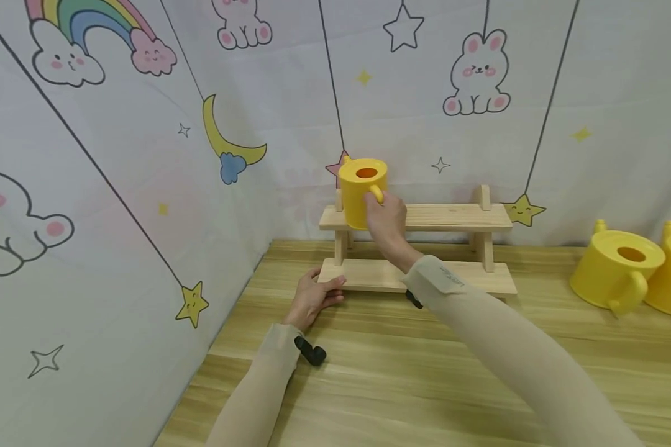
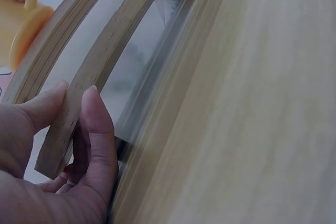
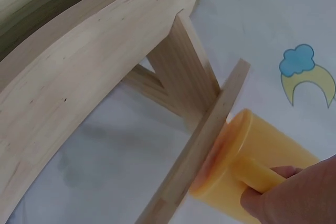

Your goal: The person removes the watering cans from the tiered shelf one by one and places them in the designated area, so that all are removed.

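A yellow spouted pot [image 1: 353, 200] with a side handle and a round hole in its top stands upright at the left end of the upper board of a small wooden two-tier shelf [image 1: 447, 216]. My right hand [image 1: 387, 218] grips its handle, fingers wrapped round it. In the right wrist view the base of the pot [image 3: 262, 150] is right at that board's surface. My left hand [image 1: 313, 298] holds the left end of the lower board, with thumb and fingers on either side of the wood [image 2: 97, 59] in the left wrist view.
Two more yellow spouted pots [image 1: 609, 270] stand side by side on the wood-grain table [image 1: 425, 379] at the right, the farther one cut off by the frame. A white printed cloth [image 1: 291, 81] hangs behind the shelf and along the left side.
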The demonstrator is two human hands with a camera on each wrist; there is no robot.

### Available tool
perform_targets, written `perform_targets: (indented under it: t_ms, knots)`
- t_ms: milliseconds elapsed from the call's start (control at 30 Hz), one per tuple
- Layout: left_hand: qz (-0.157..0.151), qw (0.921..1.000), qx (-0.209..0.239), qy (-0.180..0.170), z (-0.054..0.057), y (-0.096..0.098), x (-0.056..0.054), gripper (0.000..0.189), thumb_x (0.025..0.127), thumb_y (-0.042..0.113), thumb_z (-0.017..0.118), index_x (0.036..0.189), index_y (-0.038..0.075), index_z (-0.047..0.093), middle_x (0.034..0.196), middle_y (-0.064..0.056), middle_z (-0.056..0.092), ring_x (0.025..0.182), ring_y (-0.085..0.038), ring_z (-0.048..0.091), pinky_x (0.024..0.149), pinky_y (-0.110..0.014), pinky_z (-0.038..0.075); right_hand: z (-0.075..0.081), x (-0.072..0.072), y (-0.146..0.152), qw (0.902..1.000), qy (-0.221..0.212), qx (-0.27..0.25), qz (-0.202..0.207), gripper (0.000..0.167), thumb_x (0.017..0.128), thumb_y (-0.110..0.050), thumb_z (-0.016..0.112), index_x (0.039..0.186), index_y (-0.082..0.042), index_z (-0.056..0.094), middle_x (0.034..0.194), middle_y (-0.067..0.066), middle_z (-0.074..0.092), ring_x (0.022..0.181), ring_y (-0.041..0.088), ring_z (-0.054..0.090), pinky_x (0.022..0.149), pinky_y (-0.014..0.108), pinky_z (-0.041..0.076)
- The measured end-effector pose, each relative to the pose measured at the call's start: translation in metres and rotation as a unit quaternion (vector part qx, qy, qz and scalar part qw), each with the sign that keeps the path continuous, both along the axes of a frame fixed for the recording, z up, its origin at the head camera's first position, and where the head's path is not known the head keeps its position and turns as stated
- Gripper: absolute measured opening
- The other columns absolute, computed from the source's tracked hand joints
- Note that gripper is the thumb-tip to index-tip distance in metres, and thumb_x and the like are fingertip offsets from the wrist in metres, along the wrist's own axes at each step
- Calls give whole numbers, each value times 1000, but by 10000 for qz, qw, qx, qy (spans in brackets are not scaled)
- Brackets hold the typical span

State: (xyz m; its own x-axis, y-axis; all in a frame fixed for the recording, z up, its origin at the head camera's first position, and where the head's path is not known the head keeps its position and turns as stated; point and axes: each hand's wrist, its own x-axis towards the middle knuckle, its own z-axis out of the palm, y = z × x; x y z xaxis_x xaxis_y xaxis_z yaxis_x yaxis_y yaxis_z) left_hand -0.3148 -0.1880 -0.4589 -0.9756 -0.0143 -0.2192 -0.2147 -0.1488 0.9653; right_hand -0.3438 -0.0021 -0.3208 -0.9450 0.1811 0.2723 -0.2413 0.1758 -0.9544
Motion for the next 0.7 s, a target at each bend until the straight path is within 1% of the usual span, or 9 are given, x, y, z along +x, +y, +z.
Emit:
perform_targets:
  t_ms: [67,233,300,467,567,633,700]
  knots:
    - [12,10000,-8,-11,0,1,0,79,101,6,79,165,2,34,95,-5,75,77,-13,75,67,-23,68,1,3,5,10000,31,-17,-21,40,107,-25,54,68,-17,45,63,-3,45,60,15,45,51,24,35]
    - [19,9999,-64,-75,0,2,0,83,100,6,80,168,3,31,98,-6,73,78,-13,74,68,-22,68,2,10,23,10000,49,-70,-42,40,106,-25,54,68,-17,45,73,1,57,69,18,55,54,24,41]
    - [6,9999,-93,-110,0,2,0,86,100,7,80,169,3,29,99,-6,72,79,-14,74,69,-23,68,2,14,32,10000,58,-66,-28,40,106,-25,53,68,-16,46,75,3,59,70,19,56,54,24,42]
    - [17,9998,-107,-145,0,3,-1,88,100,8,80,170,3,26,101,-7,72,81,-15,75,70,-23,68,3,23,57,9999,99,-49,-76,39,106,-26,53,69,-15,46,73,4,58,68,19,55,54,24,39]
    - [35,9999,-112,-120,0,3,-1,89,100,8,81,170,2,26,102,-8,72,82,-15,76,71,-23,68,3,28,73,9998,84,-86,-164,39,106,-26,53,69,-14,46,74,4,60,71,20,57,54,24,40]
    - [38,9999,-131,-104,0,3,-1,88,100,8,81,169,2,26,103,-8,71,81,-14,75,71,-22,68,2,31,85,9997,64,-84,-209,38,106,-26,52,71,-14,47,72,1,58,72,20,58,55,24,41]
    - [49,9999,-134,-84,0,3,0,87,100,8,80,169,1,27,103,-8,71,79,-13,74,70,-22,68,1,36,96,9996,27,-61,-265,37,106,-26,51,72,-13,48,68,-2,56,68,18,55,54,24,40]
